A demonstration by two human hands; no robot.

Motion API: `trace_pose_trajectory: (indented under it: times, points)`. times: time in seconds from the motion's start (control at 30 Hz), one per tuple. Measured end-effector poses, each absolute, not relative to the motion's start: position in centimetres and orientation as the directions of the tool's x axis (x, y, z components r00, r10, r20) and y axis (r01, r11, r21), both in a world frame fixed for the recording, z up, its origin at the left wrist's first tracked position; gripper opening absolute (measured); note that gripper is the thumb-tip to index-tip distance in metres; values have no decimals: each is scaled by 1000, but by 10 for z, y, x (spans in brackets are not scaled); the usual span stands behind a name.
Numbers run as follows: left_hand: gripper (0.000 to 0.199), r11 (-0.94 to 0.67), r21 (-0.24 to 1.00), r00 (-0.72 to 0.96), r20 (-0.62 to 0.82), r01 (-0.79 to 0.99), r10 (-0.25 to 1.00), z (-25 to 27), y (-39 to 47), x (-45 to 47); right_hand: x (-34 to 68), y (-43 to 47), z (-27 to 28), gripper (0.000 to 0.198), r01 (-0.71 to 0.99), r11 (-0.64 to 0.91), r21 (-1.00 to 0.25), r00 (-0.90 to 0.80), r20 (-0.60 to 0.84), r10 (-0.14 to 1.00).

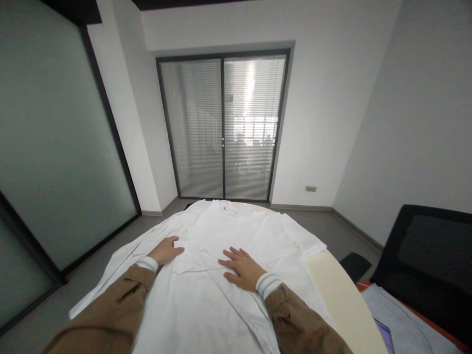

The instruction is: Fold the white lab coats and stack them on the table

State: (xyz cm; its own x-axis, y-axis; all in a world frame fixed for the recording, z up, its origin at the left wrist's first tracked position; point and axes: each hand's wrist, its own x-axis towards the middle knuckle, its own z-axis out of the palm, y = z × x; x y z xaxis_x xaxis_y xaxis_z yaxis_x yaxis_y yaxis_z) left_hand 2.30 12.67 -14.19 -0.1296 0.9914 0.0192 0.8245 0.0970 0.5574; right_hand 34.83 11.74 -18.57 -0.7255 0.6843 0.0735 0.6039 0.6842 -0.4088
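A long white coat [206, 305] lies spread over a round table, its collar end at the far side and creases running across its middle. My left hand [165, 250] is at the left of the coat, with an edge of the cloth between thumb and curled fingers. To the right, my right hand [243, 269] rests flat on the fabric, fingers spread, holding nothing. One sleeve [313, 244] reaches the table's right edge. On the left, more white cloth hangs over the side.
The pale tabletop [342, 295] shows along the right. Beside it stands a black mesh chair [427, 255] with white cloth [401, 314] on its seat and a phone-like object [384, 334]. Glass doors with blinds [223, 128] are straight ahead; a frosted glass panel [59, 123] is left.
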Motion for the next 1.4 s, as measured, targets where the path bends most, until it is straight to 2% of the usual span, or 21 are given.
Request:
trace_pose_trajectory:
  times: [0.2,0.3,0.43,0.6,0.7,0.8,0.87,1.03,1.1,1.23,1.33,1.4]
  points:
    - [60,35,628,-79,43,777,996,-132,128,50,349,119,-187,53,609,680,-408,-726,60,685]
    - [66,-47,672,14,54,739,998,-127,126,72,348,119,-187,53,613,677,-407,-721,62,690]
    - [64,-157,696,168,53,701,984,-124,123,104,349,119,-188,52,609,682,-405,-720,78,689]
    - [61,-206,699,246,43,685,968,-128,123,134,349,120,-192,58,603,679,-419,-717,90,691]
    - [59,-242,687,297,40,685,954,-134,119,147,346,122,-197,57,586,639,-498,-659,167,734]
    - [57,-275,663,330,44,697,943,-143,114,159,344,127,-200,48,553,481,-680,-474,219,853]
    - [57,-264,655,335,18,708,942,-151,111,166,343,130,-201,49,504,382,-774,-367,208,907]
    - [59,-249,658,374,-54,711,926,-161,100,171,344,133,-201,55,450,364,-815,-307,242,920]
    - [60,-251,602,381,-96,758,920,-157,91,166,344,134,-204,49,470,414,-779,-339,274,900]
    - [67,-276,348,375,-260,896,890,-137,69,150,342,138,-211,29,539,469,-699,-358,314,879]
    - [76,-330,221,392,-373,918,841,-120,55,138,342,141,-215,29,504,454,-735,-340,314,887]
    - [88,-373,219,432,-433,902,791,-108,47,132,342,143,-217,29,462,442,-769,-328,315,891]
